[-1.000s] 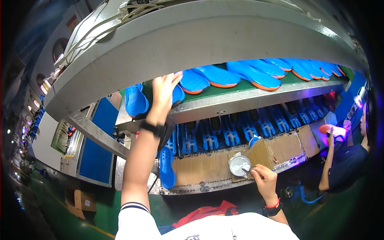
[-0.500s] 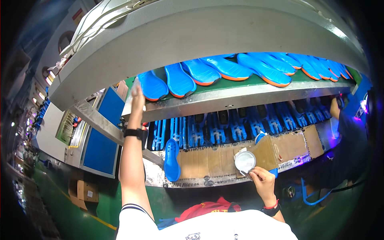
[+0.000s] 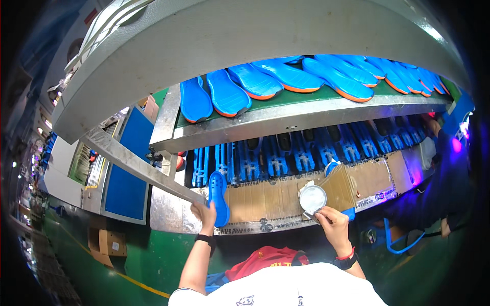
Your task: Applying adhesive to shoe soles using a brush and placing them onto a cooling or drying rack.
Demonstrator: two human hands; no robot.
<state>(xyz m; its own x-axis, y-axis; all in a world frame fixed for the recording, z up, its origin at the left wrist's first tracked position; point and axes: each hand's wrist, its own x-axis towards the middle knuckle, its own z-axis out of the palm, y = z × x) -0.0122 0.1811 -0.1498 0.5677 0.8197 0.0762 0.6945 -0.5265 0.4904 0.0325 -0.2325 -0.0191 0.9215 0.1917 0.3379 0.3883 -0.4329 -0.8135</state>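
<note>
My left hand (image 3: pixel 205 218) is at the left edge of a blue shoe sole (image 3: pixel 218 201) lying on the cardboard-covered ledge. Its fingers are apart, with the thumb at the sole's rim; I cannot tell whether they grip it. My right hand (image 3: pixel 333 227) pinches a thin dark-edged piece (image 3: pixel 309 214) at the lower rim of a round dish (image 3: pixel 312 198) with whitish contents. Whether this piece is a handle or a separate tool is unclear. Partly hidden by a cardboard flap (image 3: pixel 337 188), another blue piece (image 3: pixel 349 213) shows beside my right hand.
Blue soles with orange edges (image 3: pixel 289 77) line the green upper belt (image 3: pixel 316 97) under a grey machine hood (image 3: pixel 255 35). Below it are several blue slotted pieces (image 3: pixel 278 162). A slanting metal bar (image 3: pixel 138 166) crosses at left. At right stands a co-worker in dark clothes (image 3: pixel 439 178).
My left hand has come down from the leftmost sole on the upper belt to the sole on the ledge. My right hand stays by the dish. The co-worker's arm at right has shifted.
</note>
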